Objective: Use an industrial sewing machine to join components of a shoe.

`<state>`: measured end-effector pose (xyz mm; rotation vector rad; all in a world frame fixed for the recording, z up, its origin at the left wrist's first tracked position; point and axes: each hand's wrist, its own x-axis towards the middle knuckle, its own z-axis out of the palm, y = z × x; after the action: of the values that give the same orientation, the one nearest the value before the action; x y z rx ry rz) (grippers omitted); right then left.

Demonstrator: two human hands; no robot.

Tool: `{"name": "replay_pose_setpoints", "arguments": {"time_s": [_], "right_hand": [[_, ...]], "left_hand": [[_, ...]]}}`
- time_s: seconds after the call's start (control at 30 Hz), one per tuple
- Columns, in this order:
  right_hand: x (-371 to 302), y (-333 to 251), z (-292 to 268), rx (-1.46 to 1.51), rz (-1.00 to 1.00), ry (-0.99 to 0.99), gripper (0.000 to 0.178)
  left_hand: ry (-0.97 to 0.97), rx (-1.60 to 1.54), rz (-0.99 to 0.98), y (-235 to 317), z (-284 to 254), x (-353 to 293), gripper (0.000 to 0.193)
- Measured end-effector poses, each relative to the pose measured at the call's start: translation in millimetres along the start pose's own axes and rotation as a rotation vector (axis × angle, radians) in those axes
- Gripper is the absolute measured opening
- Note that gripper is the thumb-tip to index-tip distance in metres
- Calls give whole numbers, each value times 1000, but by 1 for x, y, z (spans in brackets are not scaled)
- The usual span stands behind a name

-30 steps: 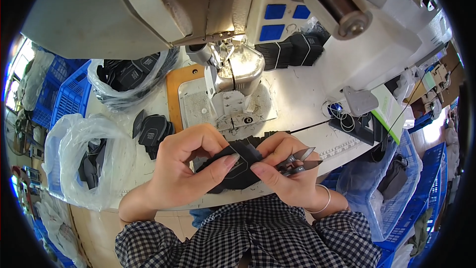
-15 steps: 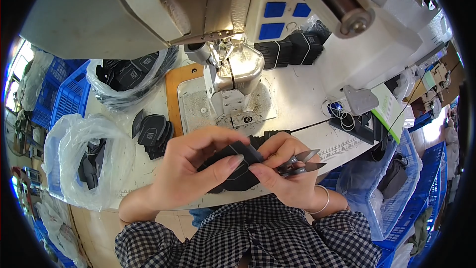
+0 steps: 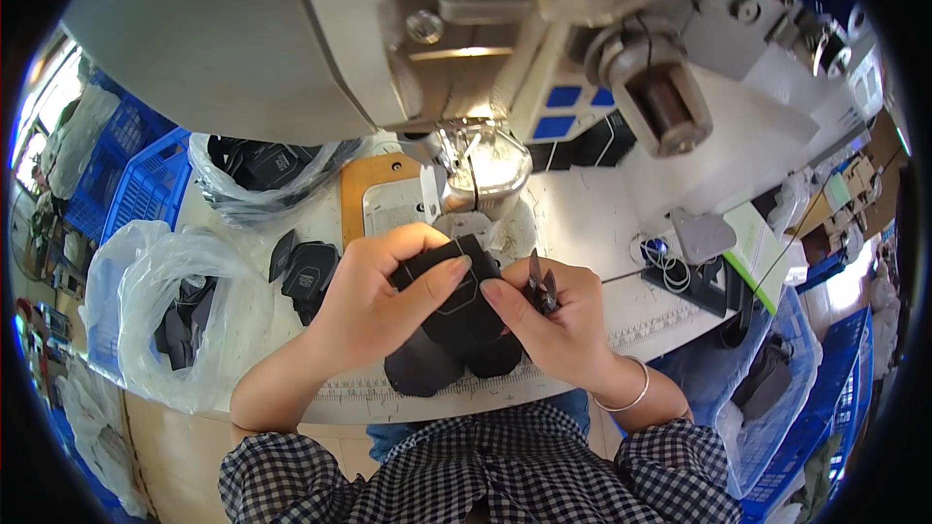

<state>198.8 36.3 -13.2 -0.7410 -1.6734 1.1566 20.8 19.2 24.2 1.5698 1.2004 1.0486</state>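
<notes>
My left hand [image 3: 383, 291] is closed on a small stack of black fabric pieces [image 3: 468, 315] with pale stitched lines, its thumb flat on top. My right hand [image 3: 561, 320] pinches the right side of that stack between thumb and fingers. Thread snips [image 3: 541, 286] sit in the same right hand, blades pointing up past the knuckles. Under the stack, more black pieces [image 3: 417, 367] lie at the table's front edge. Just beyond both hands stands the lit needle area of a sewing machine [image 3: 485, 170].
At left are a loose pile of black pieces [image 3: 309, 277] and two plastic bags [image 3: 146, 330] holding more. Bundled black pieces [image 3: 587, 147] lie behind the needle area. Blue crates [image 3: 146, 180] stand on both sides. A bobbin-like spool unit [image 3: 665, 107] hangs at upper right.
The view has tilted, showing more of the machine. The stack in my hands is turned more upright, and the snips' blades have swung from pointing right to pointing up.
</notes>
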Motion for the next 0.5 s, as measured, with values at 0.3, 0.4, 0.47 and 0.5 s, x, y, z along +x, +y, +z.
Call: {"name": "replay_pose_setpoints", "arguments": {"time_s": [0.3,0.4,0.47,0.5], "right_hand": [[39,-13,3,244,129,-88,23],[42,-14,2,290,145,-108,23],[42,-13,2,281,142,-92,23],[42,-12,2,288,141,-83,23]], "left_hand": [[121,-141,72,-9,-25,44,19],[66,-320,-96,0,-26,49,18],[78,-332,-111,3,-25,49,17],[87,-346,-130,3,-24,50,17]]}}
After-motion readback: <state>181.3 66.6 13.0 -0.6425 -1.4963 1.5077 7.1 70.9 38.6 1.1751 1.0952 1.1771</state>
